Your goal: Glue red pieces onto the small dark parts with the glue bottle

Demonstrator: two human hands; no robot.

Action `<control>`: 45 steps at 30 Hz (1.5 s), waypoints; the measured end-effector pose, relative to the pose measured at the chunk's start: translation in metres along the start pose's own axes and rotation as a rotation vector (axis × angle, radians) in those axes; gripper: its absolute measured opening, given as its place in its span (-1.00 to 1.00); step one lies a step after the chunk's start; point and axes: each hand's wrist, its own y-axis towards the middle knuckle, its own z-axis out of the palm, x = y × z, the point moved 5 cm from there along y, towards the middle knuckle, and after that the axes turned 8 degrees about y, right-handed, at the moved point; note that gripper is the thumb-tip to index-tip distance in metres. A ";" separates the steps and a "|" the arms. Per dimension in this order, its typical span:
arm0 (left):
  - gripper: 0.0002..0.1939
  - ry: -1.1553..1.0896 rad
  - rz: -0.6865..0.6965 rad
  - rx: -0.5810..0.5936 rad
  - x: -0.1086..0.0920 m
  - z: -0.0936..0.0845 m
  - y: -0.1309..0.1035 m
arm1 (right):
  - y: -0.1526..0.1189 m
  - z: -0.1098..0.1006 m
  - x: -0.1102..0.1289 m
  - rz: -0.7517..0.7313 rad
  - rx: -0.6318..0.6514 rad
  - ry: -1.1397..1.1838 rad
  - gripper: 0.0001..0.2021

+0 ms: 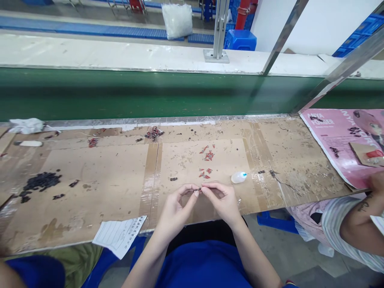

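Just inside the bench's (120,168) near edge, the left hand (177,206) and right hand (223,202) meet, equally close, each in a narrow fingertip pinch on one small dark part (198,189). It lies between them, its long axis seemingly running left to right, along that edge. Beyond the right hand lies a blue-tipped squeeze bottle (238,177); farther off, toward the far edge, red pieces (209,155) cluster.

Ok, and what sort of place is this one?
Probably a factory or workshop where small parts are handled: what looks like a green conveyor belt runs behind the cardboard-covered bench, where small red pieces and a pile of black pieces lie.
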 end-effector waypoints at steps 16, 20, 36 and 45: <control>-0.74 0.741 0.360 -0.287 0.030 -0.044 0.021 | -0.021 -0.183 0.006 -0.110 -0.746 -0.564 -0.61; -0.70 0.840 0.367 -0.227 0.050 -0.054 0.033 | -0.015 -0.178 0.015 -0.268 -0.785 -0.918 -0.60; -0.84 0.320 0.225 -0.099 0.048 -0.007 0.020 | 0.004 -0.085 -0.010 -0.184 -0.178 -0.412 -0.62; -0.87 0.465 0.426 -0.189 0.045 -0.008 0.014 | 0.011 -0.056 -0.020 0.007 -0.326 0.158 -0.67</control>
